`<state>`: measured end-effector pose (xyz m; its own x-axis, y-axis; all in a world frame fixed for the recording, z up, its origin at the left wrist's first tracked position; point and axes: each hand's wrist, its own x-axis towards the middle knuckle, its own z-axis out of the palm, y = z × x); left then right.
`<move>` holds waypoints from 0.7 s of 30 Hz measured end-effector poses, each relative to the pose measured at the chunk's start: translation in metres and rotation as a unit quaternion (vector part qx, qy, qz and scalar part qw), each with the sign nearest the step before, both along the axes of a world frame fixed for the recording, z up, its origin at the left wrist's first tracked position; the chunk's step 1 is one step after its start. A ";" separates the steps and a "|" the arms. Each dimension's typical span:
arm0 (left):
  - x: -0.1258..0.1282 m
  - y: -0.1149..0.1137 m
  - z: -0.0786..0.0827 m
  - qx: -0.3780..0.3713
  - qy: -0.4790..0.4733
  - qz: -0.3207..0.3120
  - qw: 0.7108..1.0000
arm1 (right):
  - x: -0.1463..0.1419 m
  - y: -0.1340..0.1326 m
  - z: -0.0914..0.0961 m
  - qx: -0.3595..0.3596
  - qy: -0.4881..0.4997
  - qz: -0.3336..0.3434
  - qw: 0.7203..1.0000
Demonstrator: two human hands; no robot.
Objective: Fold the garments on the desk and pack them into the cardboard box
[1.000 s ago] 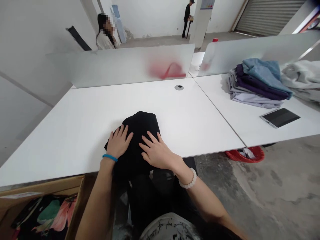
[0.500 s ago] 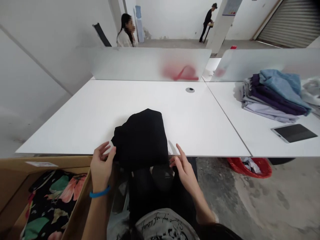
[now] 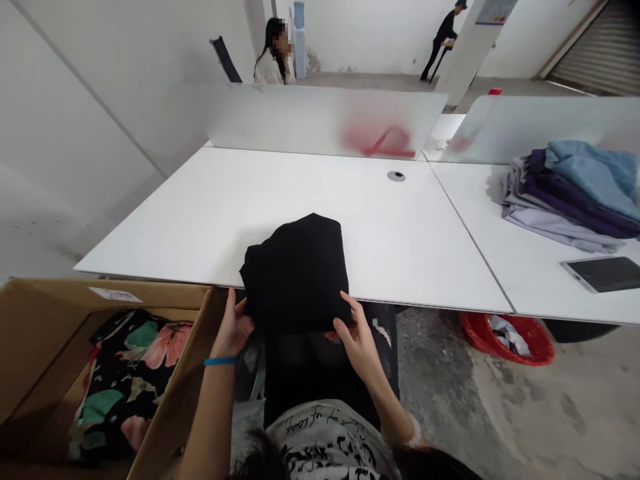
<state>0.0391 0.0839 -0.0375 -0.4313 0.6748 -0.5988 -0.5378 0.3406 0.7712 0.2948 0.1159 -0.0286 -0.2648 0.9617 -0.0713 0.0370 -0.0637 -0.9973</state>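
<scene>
A folded black garment (image 3: pixel 300 273) lies on the white table near me, its near part hanging over the front edge. My right hand (image 3: pixel 356 340) holds its near right corner, with thumb and index finger against the cloth. At the garment's left side, my left hand (image 3: pixel 235 330) has its thumb raised apart from the fingers. Those fingertips reach the lower left edge of the cloth and are partly hidden there. A blue band circles my left wrist.
To my left stands a cardboard box (image 3: pixel 207 327) holding floral fabric (image 3: pixel 135 373). Folded clothes (image 3: pixel 565 200) and a tablet (image 3: pixel 605 275) lie on the right table (image 3: pixel 480 193). A frosted divider (image 3: pixel 280 120) runs along the back. A red-lined bin (image 3: pixel 537 340) stands below. Two people are beyond.
My right hand has closed in on the garment's right corner. My left hand has dropped lower beside its left edge. The view has shifted left, showing more of the box.
</scene>
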 end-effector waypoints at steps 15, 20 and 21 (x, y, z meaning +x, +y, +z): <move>0.038 -0.048 0.055 0.044 0.239 -0.164 0.956 | 0.030 -0.030 -0.001 -0.060 -0.023 0.118 0.991; 0.009 -0.095 0.093 0.019 0.153 0.067 0.986 | -0.018 -0.024 0.011 -0.112 0.097 0.208 0.967; 0.001 -0.107 0.100 0.015 0.149 0.117 0.982 | -0.035 -0.025 0.015 -0.116 0.116 0.235 0.958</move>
<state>0.0399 -0.0231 0.0620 -0.7298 0.5519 -0.4035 -0.3468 0.2098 0.9142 0.2597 0.0906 -0.0141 -0.6990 0.6980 -0.1558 -0.1053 -0.3159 -0.9429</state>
